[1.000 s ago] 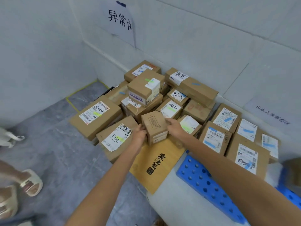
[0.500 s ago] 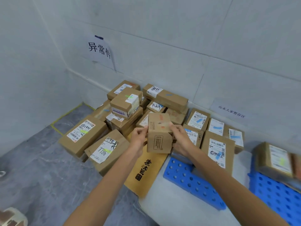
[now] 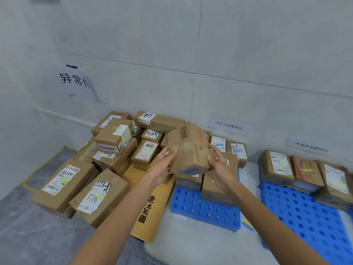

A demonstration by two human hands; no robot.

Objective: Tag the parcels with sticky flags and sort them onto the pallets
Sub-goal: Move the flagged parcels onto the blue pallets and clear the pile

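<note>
Parcel is being held tilted at mid-frame, above the pallet and right of the pile, being pressed by the straight-fingered left hand and gripped by the curled right hand, likely so its faces are being exposed for flagging.

Body in view: left hand and right hand, both bare, on slim bare forearms uncovered all the way down to the bottom frame edge; finer detail blurred.
</note>
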